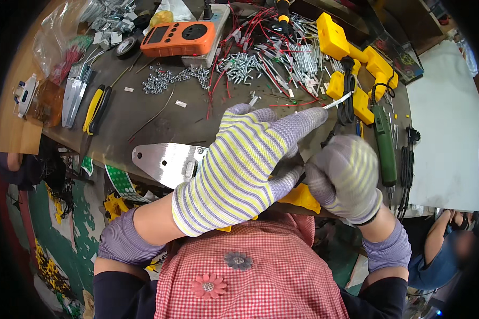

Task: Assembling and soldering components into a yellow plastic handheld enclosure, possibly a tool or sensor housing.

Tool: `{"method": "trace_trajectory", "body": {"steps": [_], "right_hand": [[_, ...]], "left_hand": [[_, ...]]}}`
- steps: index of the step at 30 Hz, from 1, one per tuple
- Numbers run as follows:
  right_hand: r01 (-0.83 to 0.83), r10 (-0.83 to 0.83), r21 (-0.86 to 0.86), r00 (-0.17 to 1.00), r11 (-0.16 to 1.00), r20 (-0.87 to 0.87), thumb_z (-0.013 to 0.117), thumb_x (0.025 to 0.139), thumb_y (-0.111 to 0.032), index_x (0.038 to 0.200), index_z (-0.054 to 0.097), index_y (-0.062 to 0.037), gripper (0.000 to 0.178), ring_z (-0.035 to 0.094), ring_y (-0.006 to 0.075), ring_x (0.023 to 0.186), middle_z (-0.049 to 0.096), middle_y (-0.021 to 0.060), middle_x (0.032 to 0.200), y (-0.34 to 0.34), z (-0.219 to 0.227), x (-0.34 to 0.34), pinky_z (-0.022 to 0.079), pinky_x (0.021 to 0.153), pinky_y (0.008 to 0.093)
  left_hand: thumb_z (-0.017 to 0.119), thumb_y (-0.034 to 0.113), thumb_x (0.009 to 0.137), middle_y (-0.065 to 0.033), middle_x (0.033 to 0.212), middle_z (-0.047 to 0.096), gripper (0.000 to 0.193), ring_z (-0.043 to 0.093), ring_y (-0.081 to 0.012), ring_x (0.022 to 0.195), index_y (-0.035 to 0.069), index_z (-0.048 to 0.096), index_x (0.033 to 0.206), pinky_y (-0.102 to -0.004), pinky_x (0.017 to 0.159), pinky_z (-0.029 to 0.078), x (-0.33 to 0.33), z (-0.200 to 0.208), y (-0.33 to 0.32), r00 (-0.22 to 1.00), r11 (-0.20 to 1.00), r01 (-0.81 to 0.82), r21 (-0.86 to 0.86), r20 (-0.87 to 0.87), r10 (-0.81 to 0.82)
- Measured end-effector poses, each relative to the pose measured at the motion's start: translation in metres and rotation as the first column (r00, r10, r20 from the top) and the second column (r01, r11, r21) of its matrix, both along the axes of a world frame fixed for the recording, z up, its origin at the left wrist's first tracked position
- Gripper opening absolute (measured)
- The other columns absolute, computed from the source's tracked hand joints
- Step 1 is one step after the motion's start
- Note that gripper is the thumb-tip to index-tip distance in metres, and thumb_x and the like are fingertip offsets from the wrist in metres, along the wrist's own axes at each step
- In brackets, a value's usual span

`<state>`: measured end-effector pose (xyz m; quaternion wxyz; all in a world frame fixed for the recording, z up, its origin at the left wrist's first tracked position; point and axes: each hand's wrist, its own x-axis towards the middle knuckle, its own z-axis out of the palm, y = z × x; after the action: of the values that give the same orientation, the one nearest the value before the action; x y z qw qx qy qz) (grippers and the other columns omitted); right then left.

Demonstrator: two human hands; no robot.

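Observation:
My left hand, in a yellow and purple striped glove, lies palm down over a silvery metal plate with holes. Its index finger stretches right and its thumb stands apart; the other fingers are partly hidden. At the index fingertip is a thin white strip; whether the finger touches it I cannot tell. My right hand, in a similar glove, is curled closed beside the left thumb. Whatever it grips is hidden. Below both hands, a yellow molded part shows at the bench edge.
Across the bench lie loose nuts, screws, red wires and an orange multimeter. Yellow-handled pliers are at left. Yellow housings and a green electric screwdriver stand at right. Another person sits at far right.

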<state>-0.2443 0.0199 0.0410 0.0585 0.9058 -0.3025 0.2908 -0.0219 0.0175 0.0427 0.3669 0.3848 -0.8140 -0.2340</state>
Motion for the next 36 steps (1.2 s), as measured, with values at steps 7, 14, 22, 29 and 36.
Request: {"method": "trace_trajectory", "body": {"steps": [7,14,22,29,36], "right_hand": [[-0.207,-0.629,0.961,0.776,-0.184,0.047,0.059,0.094,-0.022,0.086,0.065,0.0004,0.024,0.053,0.0100,0.053,0.060,0.0034,0.071,0.006,0.046,0.019,0.039,0.049,0.0268],[0.115,-0.142,0.504,0.990,0.856,0.016,0.063,0.086,-0.017,0.090,0.068,-0.0053,0.014,0.061,0.0261,0.057,0.064,0.0086,0.071,0.009,0.022,0.008,0.048,0.055,0.0353],[0.161,-0.290,0.811,0.957,0.562,0.011,0.061,0.088,-0.020,0.084,0.066,-0.0050,0.016,0.060,0.0217,0.056,0.062,0.0058,0.068,0.000,0.044,0.012,0.047,0.053,0.0347],[-0.099,-0.235,0.934,0.954,0.342,0.188,0.063,0.086,-0.013,0.084,0.065,-0.0054,0.008,0.062,0.0350,0.064,0.062,0.0134,0.075,0.009,0.022,0.007,0.050,0.061,0.0447],[0.300,-0.357,0.235,0.899,0.925,0.256,0.054,0.089,0.001,0.116,0.064,-0.0065,0.030,0.064,0.0358,0.080,0.067,0.0157,0.093,-0.120,0.022,0.022,0.051,0.072,0.0418]], "left_hand": [[0.076,0.013,0.073,0.0046,0.076,0.066,0.068,0.063,-0.0191,0.086,0.016,0.059,0.140,-0.0400,0.101,0.038,0.004,-0.002,0.001,1.000,0.999,-0.022,-0.028,-0.003,0.021],[0.075,0.012,0.073,0.0057,0.077,0.067,0.069,0.062,-0.0190,0.084,0.016,0.058,0.140,-0.0401,0.101,0.037,0.000,0.005,-0.003,0.999,0.999,0.040,0.034,0.014,-0.041],[0.078,0.015,0.073,0.0039,0.077,0.066,0.070,0.062,-0.0223,0.083,0.016,0.058,0.140,-0.0415,0.100,0.037,-0.001,0.002,-0.003,1.000,1.000,0.008,0.028,0.006,-0.008],[0.072,0.020,0.068,-0.0002,0.082,0.065,0.077,0.060,-0.0266,0.093,0.015,0.054,0.143,-0.0455,0.102,0.036,0.000,0.006,-0.004,0.994,0.987,0.108,0.119,-0.017,-0.106],[0.074,0.015,0.077,-0.0008,0.087,0.072,0.060,0.068,-0.0224,0.088,0.008,0.058,0.135,-0.0414,0.098,0.044,0.007,-0.006,-0.010,0.975,0.902,0.135,0.409,-0.218,-0.047]]}}
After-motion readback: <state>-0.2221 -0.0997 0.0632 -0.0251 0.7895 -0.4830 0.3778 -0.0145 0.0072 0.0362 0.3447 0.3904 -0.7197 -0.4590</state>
